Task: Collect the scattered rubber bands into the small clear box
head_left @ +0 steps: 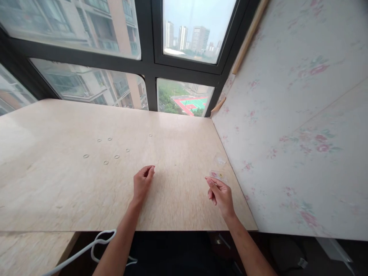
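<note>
My left hand (143, 181) rests near the middle of the marble-look counter with its fingers curled and the thumb pressed to them. Whatever it may hold is too small or hidden to name. My right hand (220, 194) is closed in a pinch, thumb against forefinger, and I cannot make out anything between them. Just beyond its fingertips lies a small clear packet (220, 175) with pink and yellow bits. Several thin rings lie spread out left of and beyond my left hand, among them one ring (117, 156) and a lone ring (150, 135) farther back.
A crumpled clear plastic piece (220, 159) lies near the flower-patterned wall (287, 145) on the right. Dark-framed windows (151, 69) bound the counter (178, 207) at the back. A white cable (83, 251) hangs by the front edge at lower left.
</note>
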The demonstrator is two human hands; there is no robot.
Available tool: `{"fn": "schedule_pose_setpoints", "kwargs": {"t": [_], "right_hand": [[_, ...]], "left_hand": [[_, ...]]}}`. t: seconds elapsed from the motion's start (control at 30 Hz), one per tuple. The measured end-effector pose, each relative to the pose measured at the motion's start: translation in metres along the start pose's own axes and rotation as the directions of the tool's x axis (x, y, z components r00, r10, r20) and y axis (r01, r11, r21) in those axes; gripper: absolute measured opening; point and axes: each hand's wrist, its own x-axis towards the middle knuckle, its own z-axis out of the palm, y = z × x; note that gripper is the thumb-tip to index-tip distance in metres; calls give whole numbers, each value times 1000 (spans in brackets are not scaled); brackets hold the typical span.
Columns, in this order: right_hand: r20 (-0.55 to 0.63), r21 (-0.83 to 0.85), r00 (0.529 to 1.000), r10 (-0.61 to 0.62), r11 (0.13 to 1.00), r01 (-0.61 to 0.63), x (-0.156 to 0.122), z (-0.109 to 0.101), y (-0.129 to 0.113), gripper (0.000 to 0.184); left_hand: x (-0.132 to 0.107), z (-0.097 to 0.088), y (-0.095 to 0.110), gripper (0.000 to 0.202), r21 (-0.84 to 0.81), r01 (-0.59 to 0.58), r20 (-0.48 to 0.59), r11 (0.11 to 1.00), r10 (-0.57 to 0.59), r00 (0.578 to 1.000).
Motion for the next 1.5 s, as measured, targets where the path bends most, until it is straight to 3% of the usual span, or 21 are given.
{"fn": "schedule_pose_setpoints", "kwargs": {"t": [0.13, 0.3, 0.53, 0.8, 1.0, 1.1, 1.3, 1.4, 1.5], "right_hand": [[-103, -128, 994, -27, 992, 13, -2, -28, 2, 52], [-190, -214, 980, -67, 977, 26, 4, -40, -2, 54], [-99, -288, 994, -35, 958, 5, 10, -42, -2, 63], [-112, -292, 986, -126, 952, 88, -6, -41, 10, 45], [73, -363, 985, -154, 916, 171, -23, -34, 34, 40], [111, -360, 979, -172, 911, 201, -23, -34, 39, 42], [120, -234, 984, -132, 959, 157, -22, -38, 42, 52], [133, -173, 982, -133, 973, 155, -22, -40, 46, 53], [131, -141, 983, -127, 979, 145, -20, -41, 49, 53]], "left_hand": [[0, 1, -2, 32, 48, -18, 2, 999, 18, 1000], [0, 1, -2, 32, 72, -26, -7, 997, 26, 1000], [0, 2, -1, 32, 73, -20, -8, 997, 21, 1000], [0, 2, 0, 33, 70, -13, -14, 997, 14, 1000], [1, 3, -2, 31, 74, -13, -9, 997, 14, 1000], [6, 0, -1, 29, 85, -4, 22, 996, 2, 1000], [29, -18, 5, 34, 6, 148, 134, 989, -148, 980], [48, -34, 2, 34, 99, 156, 121, 983, -168, 978], [70, -57, -7, 29, 266, 77, 57, 961, -96, 994]]}}
